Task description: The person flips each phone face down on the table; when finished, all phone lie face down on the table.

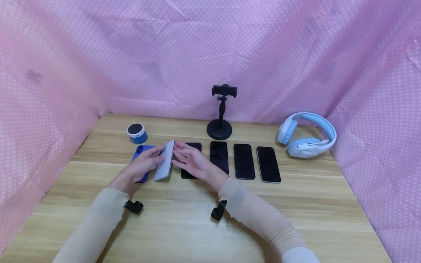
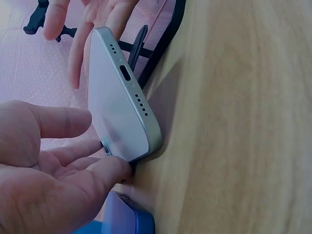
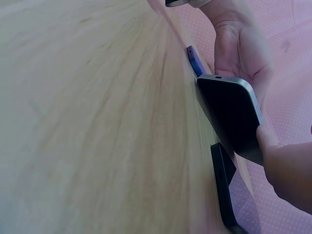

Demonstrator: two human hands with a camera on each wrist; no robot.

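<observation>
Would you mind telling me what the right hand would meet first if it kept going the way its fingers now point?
Most likely the silver phone, tilted on its edge just ahead of the right hand; its fingers seem to touch it already.

Blue phone point(image 1: 141, 160) half hidden under left hand point(image 1: 144, 164); black phone point(image 1: 190, 160) behind right hand point(image 1: 192, 162).
</observation>
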